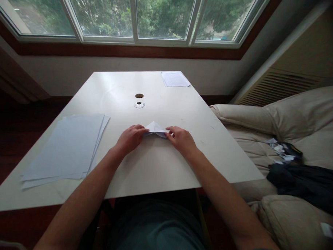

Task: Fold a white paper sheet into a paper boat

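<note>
A small folded sheet of white paper (155,129) lies on the white table (165,103), forming a peaked, pointed shape. My left hand (131,138) presses on its left side, with the fingers reaching to the fold. My right hand (180,140) holds the opposite side, its fingertips on the paper's right corner. Both hands rest on the tabletop, and part of the paper is hidden beneath my fingers.
A stack of loose white paper (66,148) lies at the table's left. A printed sheet (175,79) sits at the far edge, near two round grommet holes (139,100). A beige sofa (279,150) with dark clothing (302,178) stands to the right.
</note>
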